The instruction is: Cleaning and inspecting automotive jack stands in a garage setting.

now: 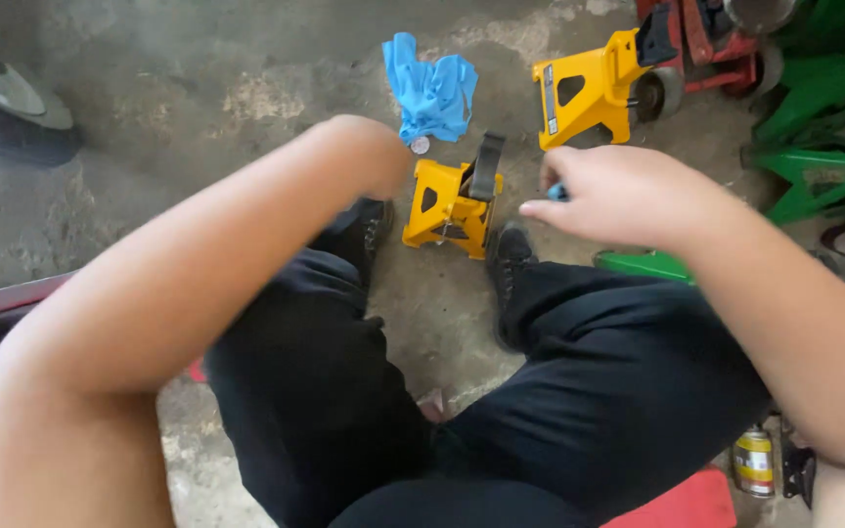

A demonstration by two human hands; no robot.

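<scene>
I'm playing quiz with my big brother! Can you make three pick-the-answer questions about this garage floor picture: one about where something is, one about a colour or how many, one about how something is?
1. Where is the blue cloth?
A. on the concrete floor
B. on a knee
C. inside a can

2. How many yellow jack stands are there?
A. one
B. two
C. four

3. How is the right hand?
A. flat open
B. out of sight
C. pinching a small blue thing

Answers: 1 A, it lies crumpled on the floor. 2 B, a near stand and a far stand. 3 C, fingers closed on it.
</scene>
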